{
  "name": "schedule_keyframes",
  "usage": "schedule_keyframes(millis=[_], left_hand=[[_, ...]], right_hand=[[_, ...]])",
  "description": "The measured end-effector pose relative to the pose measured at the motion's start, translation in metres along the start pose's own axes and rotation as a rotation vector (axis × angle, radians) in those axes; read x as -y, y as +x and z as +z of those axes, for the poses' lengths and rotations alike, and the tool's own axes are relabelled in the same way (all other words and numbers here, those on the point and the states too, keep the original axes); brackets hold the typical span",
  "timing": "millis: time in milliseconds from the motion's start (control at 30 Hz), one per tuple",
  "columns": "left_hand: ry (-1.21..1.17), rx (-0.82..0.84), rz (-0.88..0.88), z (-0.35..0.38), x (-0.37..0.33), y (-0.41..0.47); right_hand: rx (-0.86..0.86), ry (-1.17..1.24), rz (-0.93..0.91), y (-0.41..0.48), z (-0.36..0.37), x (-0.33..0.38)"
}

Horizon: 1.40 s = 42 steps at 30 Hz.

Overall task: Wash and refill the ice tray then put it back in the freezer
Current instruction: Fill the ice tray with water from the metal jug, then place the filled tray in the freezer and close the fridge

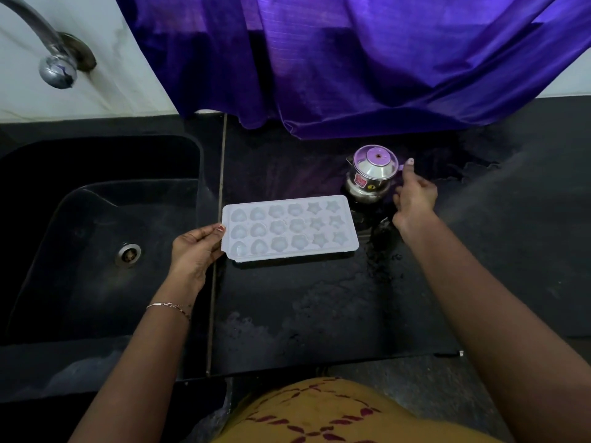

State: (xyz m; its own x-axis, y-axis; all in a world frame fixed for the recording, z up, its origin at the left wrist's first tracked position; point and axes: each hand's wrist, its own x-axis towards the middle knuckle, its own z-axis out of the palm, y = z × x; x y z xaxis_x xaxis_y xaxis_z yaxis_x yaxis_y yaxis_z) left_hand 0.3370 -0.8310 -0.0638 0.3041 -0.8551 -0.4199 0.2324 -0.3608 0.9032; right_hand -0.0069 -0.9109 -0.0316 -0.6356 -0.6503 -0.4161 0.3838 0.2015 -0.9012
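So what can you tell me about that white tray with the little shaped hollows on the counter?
The white rectangular plastic ice tray lies flat, hollows up, on the wet black stone counter, just beside the black sink. It has three rows of six moulds: hearts at the left, flowers in the middle, stars at the right. The left hand pinches its left short edge, thumb on top. Whether the moulds hold water I cannot tell.

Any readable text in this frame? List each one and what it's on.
"3": on the round sticker on the steel jug.
Red sticker beside it on the jug: print too small to read.
Ice tray, tap, purple cloth: no text visible.
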Motion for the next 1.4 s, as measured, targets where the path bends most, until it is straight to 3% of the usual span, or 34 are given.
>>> schedule_keyframes(millis=[200, 433, 567, 767, 1033, 1400], left_hand=[[0.009, 0.006, 0.016, -0.002, 0.001, 0.000], [0.010, 0.018, 0.010, -0.002, 0.001, 0.001], [0.008, 0.012, -0.002, -0.002, 0.001, 0.002], [0.016, 0.005, -0.012, -0.002, 0.001, 0.002], [-0.027, 0.116, -0.003, -0.009, 0.000, -0.005], [-0.158, -0.004, 0.037, -0.029, -0.021, -0.034]], right_hand=[[0.024, -0.067, -0.008, -0.030, -0.011, -0.027], [0.308, -0.495, -0.217, -0.059, -0.025, -0.057], [0.360, -0.583, -0.266, -0.063, -0.025, -0.062], [0.376, -0.543, -0.199, -0.073, -0.020, -0.062], [0.345, -0.396, -0.093, -0.078, -0.019, -0.062], [0.547, -0.299, -0.048, -0.098, -0.001, -0.043]])
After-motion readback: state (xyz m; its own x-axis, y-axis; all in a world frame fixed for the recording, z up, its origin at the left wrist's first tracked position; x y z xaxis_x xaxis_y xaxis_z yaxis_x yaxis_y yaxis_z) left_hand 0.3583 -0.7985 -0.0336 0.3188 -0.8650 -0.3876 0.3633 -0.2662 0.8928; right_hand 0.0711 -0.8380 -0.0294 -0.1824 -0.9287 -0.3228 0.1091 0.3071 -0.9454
